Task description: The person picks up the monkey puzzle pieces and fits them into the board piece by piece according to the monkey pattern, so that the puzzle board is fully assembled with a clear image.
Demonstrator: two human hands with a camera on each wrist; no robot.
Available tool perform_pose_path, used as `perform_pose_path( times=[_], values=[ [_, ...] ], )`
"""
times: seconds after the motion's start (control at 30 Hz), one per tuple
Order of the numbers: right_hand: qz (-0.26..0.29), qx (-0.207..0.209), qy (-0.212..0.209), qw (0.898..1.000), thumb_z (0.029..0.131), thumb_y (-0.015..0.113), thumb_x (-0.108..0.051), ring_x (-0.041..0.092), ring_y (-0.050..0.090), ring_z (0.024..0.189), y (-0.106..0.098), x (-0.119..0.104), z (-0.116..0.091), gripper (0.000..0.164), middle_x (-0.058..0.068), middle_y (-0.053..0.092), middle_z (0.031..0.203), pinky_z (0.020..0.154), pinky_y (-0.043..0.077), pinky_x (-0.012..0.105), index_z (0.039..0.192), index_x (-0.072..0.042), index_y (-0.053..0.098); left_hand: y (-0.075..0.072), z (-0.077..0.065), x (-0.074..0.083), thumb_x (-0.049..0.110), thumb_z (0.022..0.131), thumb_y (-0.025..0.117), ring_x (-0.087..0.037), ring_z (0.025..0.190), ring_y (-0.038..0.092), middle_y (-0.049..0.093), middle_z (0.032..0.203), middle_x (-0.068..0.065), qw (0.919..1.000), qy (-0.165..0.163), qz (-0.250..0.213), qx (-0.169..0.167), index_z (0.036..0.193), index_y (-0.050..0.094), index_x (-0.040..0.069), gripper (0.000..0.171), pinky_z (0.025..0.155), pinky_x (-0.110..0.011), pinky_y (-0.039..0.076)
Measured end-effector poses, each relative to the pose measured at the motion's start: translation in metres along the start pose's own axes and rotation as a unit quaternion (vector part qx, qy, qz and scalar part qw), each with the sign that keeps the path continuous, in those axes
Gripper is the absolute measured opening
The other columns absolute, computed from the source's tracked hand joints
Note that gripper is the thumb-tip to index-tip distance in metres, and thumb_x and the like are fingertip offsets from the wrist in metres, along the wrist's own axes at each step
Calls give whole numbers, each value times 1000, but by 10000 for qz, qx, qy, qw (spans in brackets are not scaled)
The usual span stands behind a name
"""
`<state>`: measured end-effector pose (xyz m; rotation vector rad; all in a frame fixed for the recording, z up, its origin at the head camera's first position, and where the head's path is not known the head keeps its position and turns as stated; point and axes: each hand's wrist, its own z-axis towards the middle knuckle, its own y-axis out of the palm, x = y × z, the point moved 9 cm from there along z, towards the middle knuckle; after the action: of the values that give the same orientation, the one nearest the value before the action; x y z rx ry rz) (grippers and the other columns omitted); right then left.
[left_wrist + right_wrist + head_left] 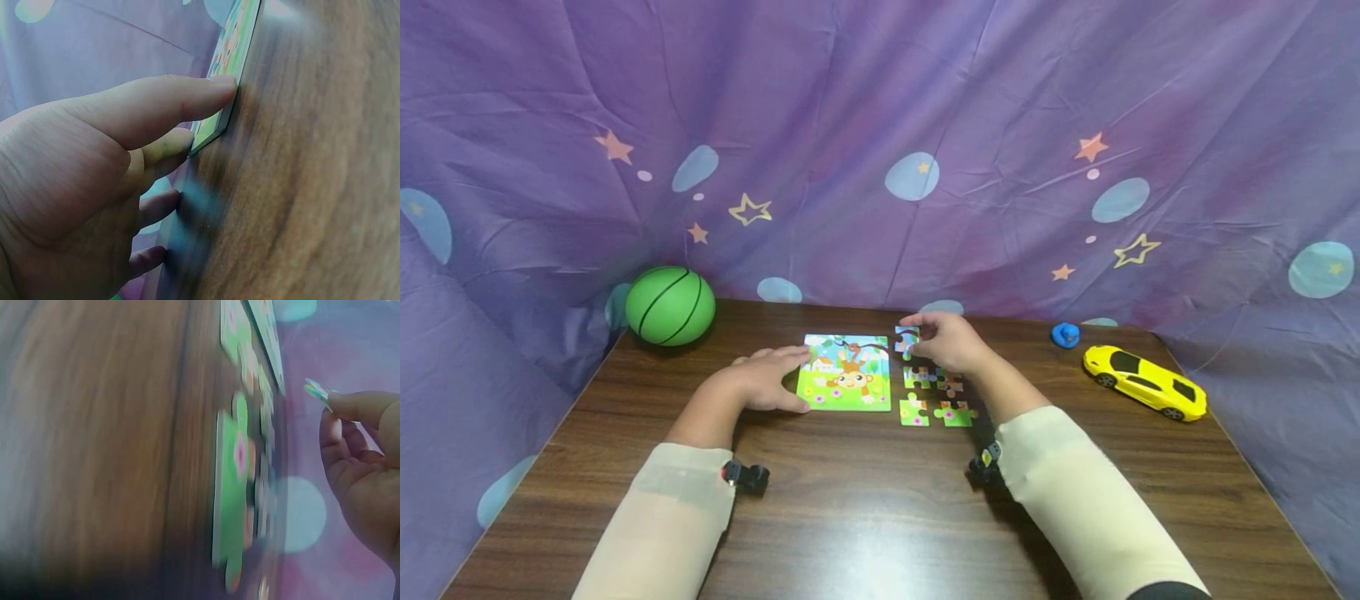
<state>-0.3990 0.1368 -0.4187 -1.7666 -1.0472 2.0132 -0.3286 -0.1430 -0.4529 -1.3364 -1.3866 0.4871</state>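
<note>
In the head view, a square puzzle board (848,396) with a monkey picture lies on the table. My left hand (767,379) is at its left side, fingers spread and fairly straight; the thumb (212,97) touches the board's edge by a corner. My right hand (951,342) pinches a jigsaw puzzle piece (906,340) between thumb and fingers, right of the board's far corner. In the right wrist view that piece (317,392) is raised off the table. Below the right hand lie several loose pieces, among them a green one with a pink flower (914,411) and another green one (956,415).
A green ball (671,306) sits at the far left of the wooden table (865,508). To the right are a small blue toy duck (1065,335) and a yellow toy car (1144,383). A purple patterned cloth (850,167) hangs behind the table.
</note>
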Motion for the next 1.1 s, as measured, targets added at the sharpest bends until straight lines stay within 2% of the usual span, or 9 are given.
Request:
perform_pose_path(
  times=[0.1,0.23,0.33,0.57,0.8,0.97,1.1],
  values=[
    [-94,-85,-17,9999,89,80,-6,18,58,91,10,-8,4,47,4,64,99,77,54,29,135,-15,74,0,0,1,55,90,77,-46,165,21,22,181,0,10000,-9,17,9,171,31,23,99,127,-79,17],
    [93,-253,199,9994,89,80,-6,14,54,74,24,-11,11,45,5,63,99,61,51,26,133,-18,75,0,-1,1,54,90,77,-45,165,20,22,181,0,10000,-33,19,10,171,31,23,98,127,-79,17],
    [154,-337,283,9989,89,81,-5,13,52,68,32,-15,16,45,5,62,97,54,47,24,131,-18,76,0,-2,0,54,90,77,-45,165,20,22,181,0,10000,-45,11,17,171,30,23,98,127,-79,16],
    [-378,-481,163,9980,89,83,-9,17,61,95,46,-23,23,44,4,70,111,79,55,29,130,-20,76,0,-3,1,54,90,77,-46,165,20,22,181,-1,10000,-5,10,37,171,31,22,98,127,-79,17],
    [-837,-603,198,9945,89,84,-9,19,62,96,55,-22,28,46,6,71,112,88,58,35,133,-18,75,-1,-3,1,54,90,77,-45,165,21,23,181,-1,10000,3,20,39,171,31,22,98,127,-79,17],
    [-1226,-532,57,9910,87,86,-10,23,64,107,54,-24,31,48,9,68,130,103,58,44,133,-16,75,-1,-2,1,54,90,77,-45,165,21,23,181,-1,10000,-4,41,35,171,31,22,98,127,-78,18],
    [-1333,-593,-5,9893,87,85,-10,27,65,117,55,-26,31,47,10,65,140,111,55,46,133,-15,75,-1,-2,1,54,90,77,-46,165,21,23,181,-1,10000,-5,55,41,170,31,22,98,127,-79,18]
  ],
)
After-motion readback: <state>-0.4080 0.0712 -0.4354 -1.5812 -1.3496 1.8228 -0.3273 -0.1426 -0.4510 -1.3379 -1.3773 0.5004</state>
